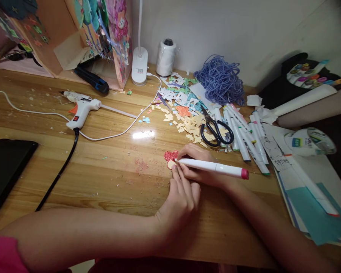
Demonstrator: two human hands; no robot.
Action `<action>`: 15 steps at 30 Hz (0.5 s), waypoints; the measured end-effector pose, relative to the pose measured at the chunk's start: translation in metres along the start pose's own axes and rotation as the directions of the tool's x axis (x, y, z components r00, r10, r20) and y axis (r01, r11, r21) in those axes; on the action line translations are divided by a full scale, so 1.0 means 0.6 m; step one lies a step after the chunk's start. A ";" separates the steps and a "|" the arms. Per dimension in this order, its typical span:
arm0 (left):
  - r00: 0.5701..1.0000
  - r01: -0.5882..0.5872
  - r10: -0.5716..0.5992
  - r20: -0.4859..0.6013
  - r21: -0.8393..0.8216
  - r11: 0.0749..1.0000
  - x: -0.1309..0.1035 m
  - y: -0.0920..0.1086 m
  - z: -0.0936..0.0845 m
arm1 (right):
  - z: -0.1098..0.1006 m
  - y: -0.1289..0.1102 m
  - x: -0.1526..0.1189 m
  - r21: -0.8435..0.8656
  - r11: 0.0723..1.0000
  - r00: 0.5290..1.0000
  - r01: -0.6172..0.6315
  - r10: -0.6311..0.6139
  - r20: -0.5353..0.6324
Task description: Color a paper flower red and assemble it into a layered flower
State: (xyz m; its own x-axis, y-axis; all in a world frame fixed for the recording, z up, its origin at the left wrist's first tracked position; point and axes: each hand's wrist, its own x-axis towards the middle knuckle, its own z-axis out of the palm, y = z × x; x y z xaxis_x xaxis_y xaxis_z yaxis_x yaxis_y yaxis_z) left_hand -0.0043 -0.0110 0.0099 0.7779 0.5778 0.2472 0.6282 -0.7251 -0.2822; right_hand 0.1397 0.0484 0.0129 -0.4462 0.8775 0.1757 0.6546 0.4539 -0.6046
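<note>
A small paper flower cutout [170, 156] lies on the wooden table, its upper petals coloured red and its lower petal still cream. My right hand [197, 161] is closed around a white marker [213, 167] with a pink-red end, its tip touching the flower. From the near side my left hand [183, 191] comes in with bent fingers close together, a fingertip pressing the flower's lower edge against the table. The undersides of both hands are hidden.
Black-handled scissors [216, 127] lie beyond my hands among cream paper scraps [187, 127] and several markers [246, 136]. A glue gun [82, 110] with its cord is at left, near a black tablet-like device [8, 170]. Blue yarn [221, 81] sits at the back; paper sheets [315, 212] lie at right.
</note>
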 end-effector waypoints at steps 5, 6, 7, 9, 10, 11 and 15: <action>1.000 0.006 -0.006 -0.010 -0.012 1.000 0.000 0.001 0.000 | 0.000 -0.001 0.000 -0.005 1.000 1.000 0.000 0.001 0.005; 1.000 0.008 -0.008 -0.015 -0.018 1.000 -0.001 0.002 0.000 | 0.000 -0.001 0.000 -0.006 1.000 1.000 -0.003 0.003 -0.005; 1.000 0.010 -0.010 -0.020 -0.024 1.000 -0.001 0.002 0.001 | 0.000 -0.001 0.000 -0.005 1.000 1.000 -0.005 0.005 -0.010; 0.999 0.012 -0.013 -0.029 -0.037 0.999 -0.001 0.002 0.001 | 0.000 -0.002 0.000 -0.002 1.000 1.000 -0.009 0.009 0.003; 1.000 0.011 -0.012 -0.029 -0.040 0.999 0.000 0.002 0.001 | 0.000 -0.002 0.000 0.000 1.000 1.000 -0.012 0.012 0.015; 1.000 0.008 -0.009 -0.024 -0.043 0.999 0.000 0.001 0.001 | 0.001 -0.003 0.001 0.000 1.000 1.000 -0.015 0.015 0.019; 1.000 -0.003 0.003 -0.001 -0.040 0.999 -0.001 0.000 -0.001 | 0.001 -0.004 0.001 0.007 1.000 1.000 -0.011 0.011 0.000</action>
State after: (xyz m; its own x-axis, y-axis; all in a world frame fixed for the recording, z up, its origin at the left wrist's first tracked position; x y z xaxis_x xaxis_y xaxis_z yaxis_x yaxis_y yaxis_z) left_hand -0.0046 -0.0118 0.0103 0.7795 0.5754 0.2476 0.6250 -0.7411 -0.2455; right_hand 0.1375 0.0476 0.0139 -0.4389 0.8825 0.1690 0.6550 0.4430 -0.6122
